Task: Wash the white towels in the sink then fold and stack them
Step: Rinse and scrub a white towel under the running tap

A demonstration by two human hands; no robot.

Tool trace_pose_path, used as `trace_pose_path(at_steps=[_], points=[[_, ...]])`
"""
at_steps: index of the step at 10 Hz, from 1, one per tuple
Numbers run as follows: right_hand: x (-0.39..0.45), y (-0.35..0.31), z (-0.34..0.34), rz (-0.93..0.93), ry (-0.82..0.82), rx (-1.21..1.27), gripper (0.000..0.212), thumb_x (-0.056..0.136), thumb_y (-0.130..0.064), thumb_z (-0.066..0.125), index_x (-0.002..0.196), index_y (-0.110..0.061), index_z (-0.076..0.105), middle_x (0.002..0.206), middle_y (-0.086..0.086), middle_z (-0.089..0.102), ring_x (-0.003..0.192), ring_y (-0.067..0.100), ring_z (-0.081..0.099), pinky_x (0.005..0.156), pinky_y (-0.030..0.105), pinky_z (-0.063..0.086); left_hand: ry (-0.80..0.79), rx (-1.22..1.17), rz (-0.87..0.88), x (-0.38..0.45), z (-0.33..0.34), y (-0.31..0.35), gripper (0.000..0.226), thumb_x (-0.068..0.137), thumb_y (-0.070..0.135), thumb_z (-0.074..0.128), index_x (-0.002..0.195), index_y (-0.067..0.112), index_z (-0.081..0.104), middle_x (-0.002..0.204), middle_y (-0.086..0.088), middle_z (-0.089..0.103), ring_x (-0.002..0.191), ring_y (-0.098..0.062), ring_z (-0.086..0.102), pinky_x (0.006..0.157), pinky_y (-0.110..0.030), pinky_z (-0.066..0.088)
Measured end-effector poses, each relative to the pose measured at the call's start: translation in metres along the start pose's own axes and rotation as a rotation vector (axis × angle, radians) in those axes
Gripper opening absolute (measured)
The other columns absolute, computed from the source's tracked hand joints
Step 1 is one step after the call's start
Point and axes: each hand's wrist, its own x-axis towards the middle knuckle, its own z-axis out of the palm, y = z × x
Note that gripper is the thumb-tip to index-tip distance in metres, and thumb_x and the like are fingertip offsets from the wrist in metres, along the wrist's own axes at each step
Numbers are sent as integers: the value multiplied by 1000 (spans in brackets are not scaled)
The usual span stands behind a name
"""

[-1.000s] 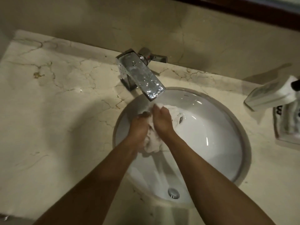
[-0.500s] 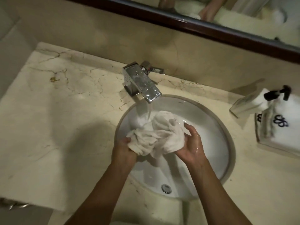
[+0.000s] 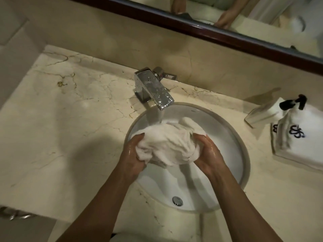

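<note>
Two hands, left hand (image 3: 133, 154), right hand (image 3: 208, 154), gripping white towel (image 3: 167, 144), monogrammed folded towel (image 3: 297, 142)

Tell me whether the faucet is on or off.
On. A stream of water falls from the faucet spout onto the white towel that the left hand and right hand grip above the sink.

L hand (image 3: 133, 154) & R hand (image 3: 208, 152) gripping bunched white towel (image 3: 167, 145), over sink (image 3: 232, 172), tap (image 3: 153, 89) running
</note>
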Motion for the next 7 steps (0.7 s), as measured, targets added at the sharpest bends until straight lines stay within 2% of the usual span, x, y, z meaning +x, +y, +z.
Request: trace_pose_path(at_steps=[1,2,3,4,5,6,7], points=[[5,2,17,-1,17,-30,58,79,-21,80,123,9,56,113,26,65,105,39,66,86,42,56,33,40,17,10,-1,4,35,99,35,49,100,2,62,61,-7,59,46,-15,52,44,-20,42],[18,19,54,-24,87,-259,28,95,-14,64,112,7,58,97,25,69,85,34,71,75,39,58,135,347,37,28,9,0,34,101,35,51,111,5,64,88,-17,65,65,-21,62,62,-25,51],[41,46,85,-110,87,-603,16,98,-25,61,102,-10,57,93,12,70,85,25,69,71,37,54,130,540,107,44,31,2,30,106,36,40,116,14,58,99,-2,64,77,-8,64,67,-24,54],[87,46,87,-186,231,-773,12,103,-27,50,100,-17,55,99,7,67,98,27,66,83,44,54,163,664,159,51,55,8,43,108,39,30,115,12,61,95,-4,64,79,-16,61,64,-22,50],[113,37,91,-151,322,-797,23,94,-33,48,89,-14,60,96,15,67,101,40,67,85,51,55,240,725,165,62,57,8,45,108,36,34,123,5,63,117,-15,67,103,-31,65,80,-29,50],[101,38,107,-280,178,-938,52,80,-51,43,93,-8,71,96,15,73,92,34,68,80,44,54,263,741,97,78,52,22,40,107,25,37,136,1,52,136,-18,58,115,-30,61,85,-31,52],[111,41,92,-209,221,-932,47,77,-45,45,79,-5,70,83,17,72,82,37,69,77,51,56,329,785,107,61,67,22,41,108,30,34,125,2,59,111,-11,67,90,-21,61,72,-27,45]])
